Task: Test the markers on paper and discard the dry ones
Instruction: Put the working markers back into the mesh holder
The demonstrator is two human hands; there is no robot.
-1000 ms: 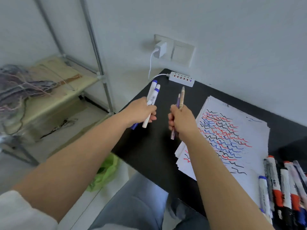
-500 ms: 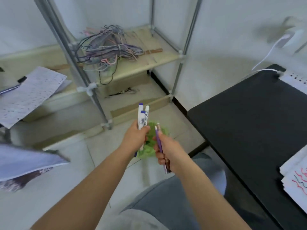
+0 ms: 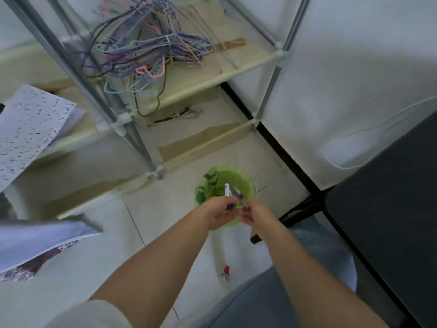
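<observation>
Above the green bag (image 3: 214,183) on the floor, just below frame centre, both hands close together, almost touching. Left hand (image 3: 218,215) curled round a white marker (image 3: 227,190) with a blue end, the white tip pointing toward twelve o'clock over the bag's open mouth. Right hand (image 3: 257,215) curled round thin purple pens (image 3: 240,197), these tilted toward eleven o'clock, their tips just beside the white marker; exact number of pens blurred, cannot tell. Both grips clamped on their items, nothing seen loose in the air. At twelve o'clock from the hands, a metal shelf rack (image 3: 132,136) with a bundle of coloured wire hangers (image 3: 146,50) on its cream board. At nine o'clock, speckled paper sheets (image 3: 30,119) on another shelf, and lower, at eight o'clock, a blurred light sheet (image 3: 35,242). At three o'clock, the dark edge of the black table (image 3: 390,197), with a white cable (image 3: 378,121) against the wall above it. At six o'clock from the hands, a small red object (image 3: 226,269) on the tiles, too blurred to name, and grey trousers (image 3: 260,301) at the bottom.
</observation>
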